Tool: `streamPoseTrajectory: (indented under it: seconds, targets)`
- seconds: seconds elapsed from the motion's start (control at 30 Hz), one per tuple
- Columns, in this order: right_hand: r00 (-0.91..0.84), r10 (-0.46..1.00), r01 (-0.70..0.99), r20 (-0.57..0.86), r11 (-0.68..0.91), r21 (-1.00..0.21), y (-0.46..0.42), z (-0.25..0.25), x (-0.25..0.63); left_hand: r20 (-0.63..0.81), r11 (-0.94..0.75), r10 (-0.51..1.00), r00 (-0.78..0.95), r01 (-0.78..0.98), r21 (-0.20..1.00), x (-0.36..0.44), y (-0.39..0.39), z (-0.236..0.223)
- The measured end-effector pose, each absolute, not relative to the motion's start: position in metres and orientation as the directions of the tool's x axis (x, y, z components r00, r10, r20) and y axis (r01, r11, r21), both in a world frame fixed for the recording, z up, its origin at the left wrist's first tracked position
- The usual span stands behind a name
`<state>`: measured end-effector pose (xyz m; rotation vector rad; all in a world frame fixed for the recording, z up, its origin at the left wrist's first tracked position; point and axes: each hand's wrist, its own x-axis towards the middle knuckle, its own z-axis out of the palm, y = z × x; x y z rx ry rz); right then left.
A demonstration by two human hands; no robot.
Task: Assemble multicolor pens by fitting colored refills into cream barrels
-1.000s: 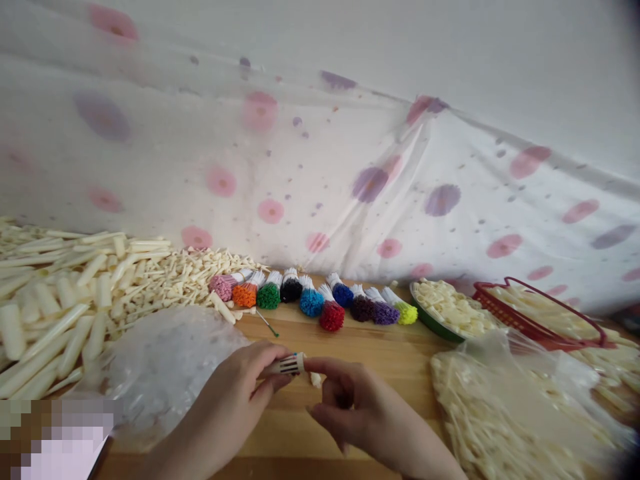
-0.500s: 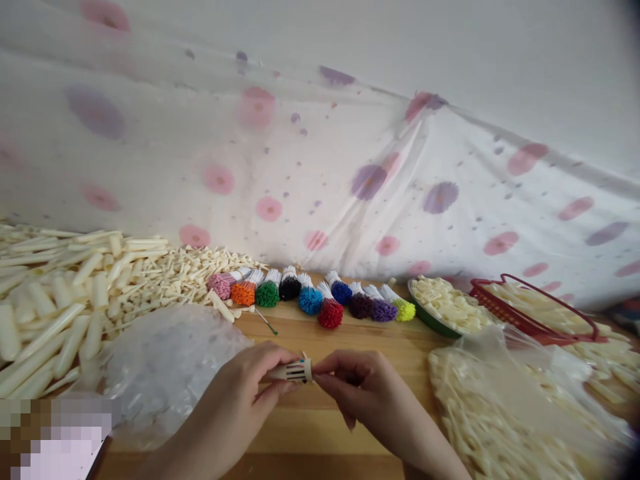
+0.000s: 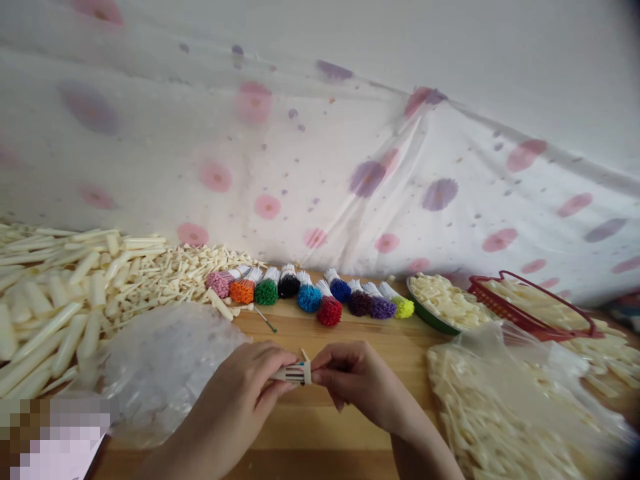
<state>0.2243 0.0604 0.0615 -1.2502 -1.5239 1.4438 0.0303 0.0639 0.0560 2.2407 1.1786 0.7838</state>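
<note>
My left hand [image 3: 240, 390] is closed around a cream multicolour pen barrel [image 3: 294, 374], its slotted end pointing right between thumb and fingers. Coloured bits show in the dark slots. At that slotted end sits a small cream end cap [image 3: 307, 372] with a thin clip sticking up. My right hand [image 3: 357, 380] pinches the cap from the right, fingertips pressed together, partly hiding it. Beyond the hands, a single green-tipped refill [image 3: 266, 320] lies on the wooden table [image 3: 345, 430].
Bundles of coloured refills, such as the red bundle [image 3: 329, 311], line the back. Cream tubes [image 3: 50, 327] and a clear plastic bag [image 3: 160, 367] lie left. Rightward are a green-rimmed bowl [image 3: 435, 321], a red basket [image 3: 530, 317] and a bag of cream parts [image 3: 500, 400].
My right hand's extended index finger has drawn back into a pinch at the barrel's end. The cap's clip now stands up there. A small cream piece formerly seen between the hands no longer shows on the table.
</note>
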Motion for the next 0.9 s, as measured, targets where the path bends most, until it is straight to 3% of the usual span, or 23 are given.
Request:
streamPoseTrajectory:
  seconds: [0.2, 0.47, 0.67, 0.9]
  targets:
    - [-0.26, 0.95, 0.149, -0.171, -0.136, -0.979, 0.0607, 0.0603, 0.2217, 0.303, -0.555, 0.826, 0.475, 0.593, 0.584, 0.0311, 0.0633, 0.057]
    - [-0.253, 0.93, 0.088, -0.266, -0.251, -0.964, 0.0617, 0.0585, 0.2193, 0.252, -0.5, 0.853, 0.457, 0.58, 0.643, 0.0298, 0.0606, 0.0575]
    - [-0.318, 0.93, 0.121, -0.184, -0.153, -0.981, 0.0608, 0.0614, 0.2224, 0.257, -0.493, 0.857, 0.447, 0.562, 0.664, 0.0282, 0.0606, 0.0568]
    - [-0.269, 0.955, 0.082, -0.122, -0.104, -0.991, 0.0613, 0.0616, 0.2173, 0.346, -0.569, 0.82, 0.455, 0.593, 0.57, 0.0296, 0.0621, 0.0537]
